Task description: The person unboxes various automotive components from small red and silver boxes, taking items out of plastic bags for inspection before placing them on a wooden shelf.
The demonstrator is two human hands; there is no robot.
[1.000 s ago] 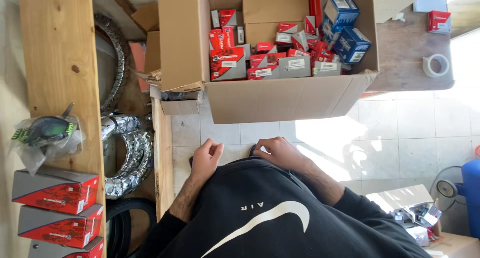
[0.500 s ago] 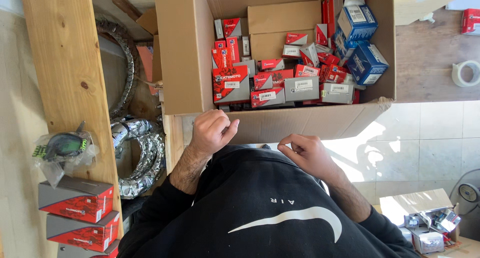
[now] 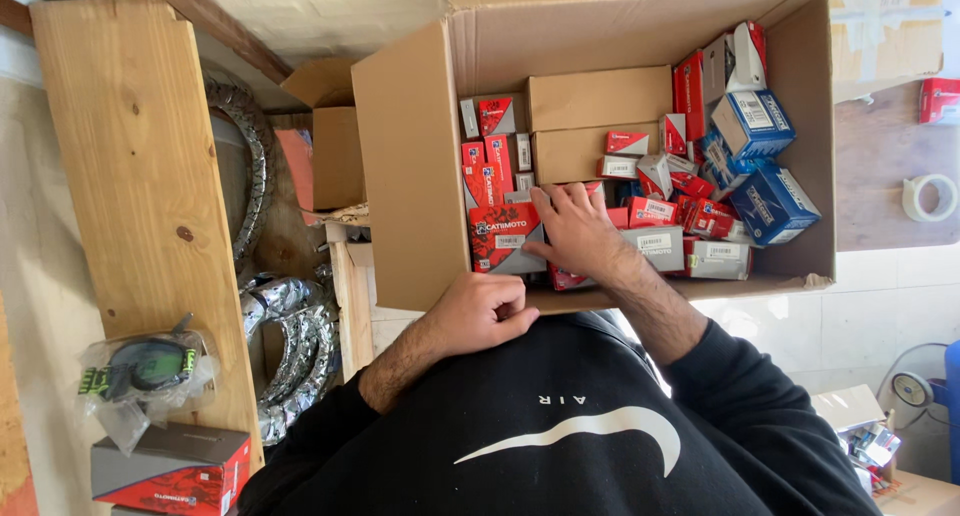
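Note:
A large open cardboard box [image 3: 410,176] stands in front of me, packed with several small red, grey and blue cartons. My right hand [image 3: 578,234] reaches into it and lies flat with fingers spread on the small cartons. Its fingertips touch a red and grey carton [image 3: 503,238] near the box's left wall. My left hand [image 3: 482,311] is curled into a fist against the near wall of the big box, and nothing shows in it. Two plain brown cartons [image 3: 598,98] lie at the back of the box, and blue cartons [image 3: 770,204] sit on its right side.
A wooden plank [image 3: 150,196] runs along the left, with a bagged pair of goggles [image 3: 140,368] and a red and grey carton [image 3: 175,468] at its near end. Coiled silver hose [image 3: 290,326] lies beside it. A tape roll [image 3: 930,196] rests on the right surface.
My right hand has gone from the box's near edge into the box and onto the small cartons. My left hand stayed at the near wall. The view has moved over the box.

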